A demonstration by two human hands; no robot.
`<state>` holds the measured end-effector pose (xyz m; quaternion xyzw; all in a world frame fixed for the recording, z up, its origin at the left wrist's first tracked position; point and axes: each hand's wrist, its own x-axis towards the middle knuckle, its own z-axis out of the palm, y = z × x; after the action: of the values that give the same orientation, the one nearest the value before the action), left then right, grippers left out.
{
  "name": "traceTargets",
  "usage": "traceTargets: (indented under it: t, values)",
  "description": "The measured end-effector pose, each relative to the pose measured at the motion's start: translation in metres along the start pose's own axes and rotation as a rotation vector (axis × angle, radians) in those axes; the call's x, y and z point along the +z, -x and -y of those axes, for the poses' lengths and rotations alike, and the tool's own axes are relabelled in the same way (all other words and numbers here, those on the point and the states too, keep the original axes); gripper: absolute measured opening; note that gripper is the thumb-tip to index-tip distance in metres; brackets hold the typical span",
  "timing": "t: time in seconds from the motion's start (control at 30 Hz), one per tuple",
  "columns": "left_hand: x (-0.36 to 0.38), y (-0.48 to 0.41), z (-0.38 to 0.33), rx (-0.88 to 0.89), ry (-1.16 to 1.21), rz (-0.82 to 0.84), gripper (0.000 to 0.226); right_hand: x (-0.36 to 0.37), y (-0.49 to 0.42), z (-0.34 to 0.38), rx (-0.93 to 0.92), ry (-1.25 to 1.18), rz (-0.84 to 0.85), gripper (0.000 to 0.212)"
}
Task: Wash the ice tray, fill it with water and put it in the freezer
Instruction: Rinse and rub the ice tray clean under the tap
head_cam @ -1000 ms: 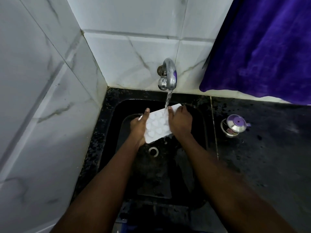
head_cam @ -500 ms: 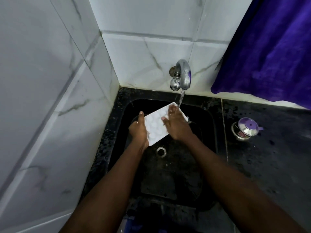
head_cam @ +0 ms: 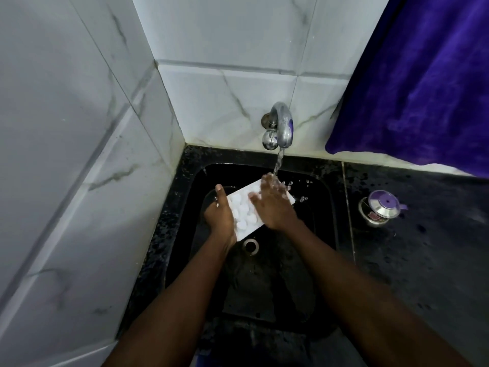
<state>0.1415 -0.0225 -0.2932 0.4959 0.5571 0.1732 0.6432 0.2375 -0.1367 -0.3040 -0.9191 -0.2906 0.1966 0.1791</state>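
A white ice tray (head_cam: 244, 214) with rounded pockets is tilted over the black sink (head_cam: 325, 207), under the running tap (head_cam: 283, 125). My left hand (head_cam: 221, 217) grips the tray's left edge, thumb along the rim. My right hand (head_cam: 272, 205) lies flat on the tray's upper right part with its fingers spread, covering that end. The water stream lands on my right fingers and splashes off in drops.
A small steel pot with a purple-knobbed lid (head_cam: 379, 207) stands on the black counter (head_cam: 423, 260) to the right of the sink. A purple cloth (head_cam: 423, 80) hangs at upper right. White marble tiles (head_cam: 79, 154) wall in the left and back. The drain (head_cam: 250, 245) lies below the tray.
My right hand has slid up the tray towards the stream, and its fingers are now spread flat under the water. The left hand keeps its hold on the tray's left edge.
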Motion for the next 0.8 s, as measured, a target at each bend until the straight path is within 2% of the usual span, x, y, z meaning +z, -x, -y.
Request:
traceTargets:
  t: [0.07,0.13,0.17,0.27,0.37,0.43,0.53,0.67,0.73,0.8]
  values:
    - [0.006,0.009,0.002,0.042,-0.02,0.006,0.067,-0.011,-0.007,-0.001,0.205,-0.051,-0.031,0.079]
    - [0.012,0.011,0.005,0.087,-0.027,0.016,0.07,-0.013,-0.006,0.012,0.291,-0.136,-0.036,0.078]
    - [0.014,0.013,0.007,0.111,-0.033,0.011,0.074,-0.008,-0.002,0.021,0.26,-0.183,-0.014,0.076]
    - [0.015,0.017,0.009,0.167,-0.009,0.017,0.085,0.016,0.027,0.044,-0.029,-0.277,0.052,0.07]
    - [0.01,0.015,0.003,0.281,-0.044,-0.022,0.08,0.007,0.033,0.026,-0.172,-0.258,-0.011,0.066]
    - [0.009,0.018,-0.004,0.397,-0.152,-0.05,0.07,-0.01,0.022,0.004,-0.157,-0.171,-0.077,0.063]
    - [0.009,0.026,-0.009,0.508,-0.227,-0.037,0.064,-0.023,0.018,-0.003,-0.033,-0.244,-0.125,0.057]
    - [0.01,0.034,-0.008,0.596,-0.228,0.023,0.058,-0.009,0.036,0.012,-0.101,-0.402,-0.261,0.051]
    - [0.01,0.037,-0.008,0.628,-0.258,0.073,0.061,-0.013,0.039,0.004,-0.103,-0.444,-0.29,0.049]
    - [0.012,0.041,-0.005,0.682,-0.299,0.133,0.066,-0.026,0.028,-0.008,-0.012,-0.424,-0.291,0.043]
